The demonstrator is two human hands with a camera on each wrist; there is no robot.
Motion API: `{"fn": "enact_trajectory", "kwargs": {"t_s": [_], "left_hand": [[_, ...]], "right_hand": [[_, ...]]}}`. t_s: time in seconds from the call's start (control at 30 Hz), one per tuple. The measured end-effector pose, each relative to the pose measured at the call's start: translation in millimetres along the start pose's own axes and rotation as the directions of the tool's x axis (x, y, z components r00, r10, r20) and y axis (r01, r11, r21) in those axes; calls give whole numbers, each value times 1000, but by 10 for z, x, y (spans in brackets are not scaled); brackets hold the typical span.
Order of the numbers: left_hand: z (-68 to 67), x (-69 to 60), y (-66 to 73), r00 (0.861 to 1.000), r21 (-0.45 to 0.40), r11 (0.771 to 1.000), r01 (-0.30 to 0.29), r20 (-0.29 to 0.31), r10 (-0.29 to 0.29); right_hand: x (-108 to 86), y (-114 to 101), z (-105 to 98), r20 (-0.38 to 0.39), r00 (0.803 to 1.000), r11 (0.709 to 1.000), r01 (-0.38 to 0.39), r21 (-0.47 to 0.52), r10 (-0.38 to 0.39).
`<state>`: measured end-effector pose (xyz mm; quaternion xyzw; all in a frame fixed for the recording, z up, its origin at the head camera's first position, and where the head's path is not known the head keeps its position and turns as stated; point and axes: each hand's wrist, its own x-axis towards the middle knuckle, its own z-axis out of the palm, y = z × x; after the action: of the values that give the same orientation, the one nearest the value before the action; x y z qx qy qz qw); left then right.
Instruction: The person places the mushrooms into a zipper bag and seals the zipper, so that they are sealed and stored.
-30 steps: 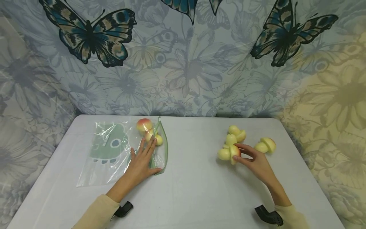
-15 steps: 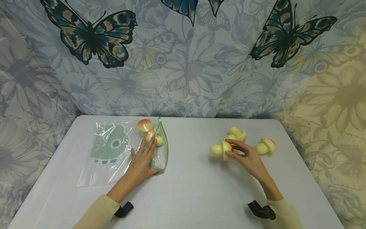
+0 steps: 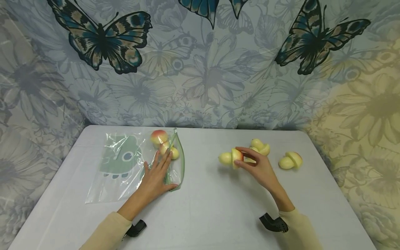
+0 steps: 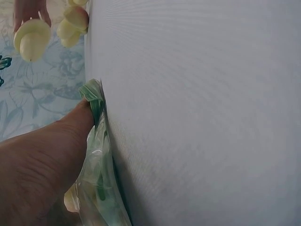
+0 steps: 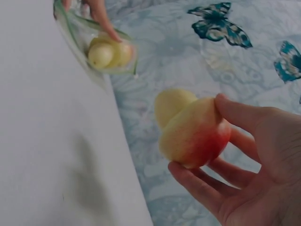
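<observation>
Head view: left hand (image 3: 155,175) spread on a clear bag (image 3: 120,156); right hand (image 3: 260,170) pinching a mushroom (image 3: 232,158) by its cap above the table (image 3: 203,211), other mushrooms (image 3: 265,149) beyond. Right wrist view bares the cap's red top; left wrist view, its pale underside.

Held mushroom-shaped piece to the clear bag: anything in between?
Only bare white tabletop shows between the held mushroom-shaped piece and the clear bag, in the head view.
</observation>
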<state>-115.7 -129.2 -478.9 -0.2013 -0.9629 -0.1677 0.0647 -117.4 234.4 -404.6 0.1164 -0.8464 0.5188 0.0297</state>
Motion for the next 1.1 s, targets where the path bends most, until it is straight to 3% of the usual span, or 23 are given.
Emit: {"fn": "enact_trajectory", "kwargs": {"t_s": [0.27, 0.6, 0.9, 1.1], "left_hand": [[5, 19, 11, 1000, 5, 1000, 4, 12, -4], [8, 54, 23, 1000, 13, 1000, 10, 28, -10], [4, 25, 2, 999, -17, 1000, 26, 24, -26], [25, 21, -6, 1000, -11, 1000, 15, 14, -15]], "right_hand": [[141, -65, 212, -66, 998, 997, 10, 81, -5], [298, -130, 532, -68, 997, 993, 40, 114, -33], [371, -565, 820, -33, 996, 991, 90, 99, -87], [520, -324, 1047, -24, 995, 989, 101, 107, -99]]}}
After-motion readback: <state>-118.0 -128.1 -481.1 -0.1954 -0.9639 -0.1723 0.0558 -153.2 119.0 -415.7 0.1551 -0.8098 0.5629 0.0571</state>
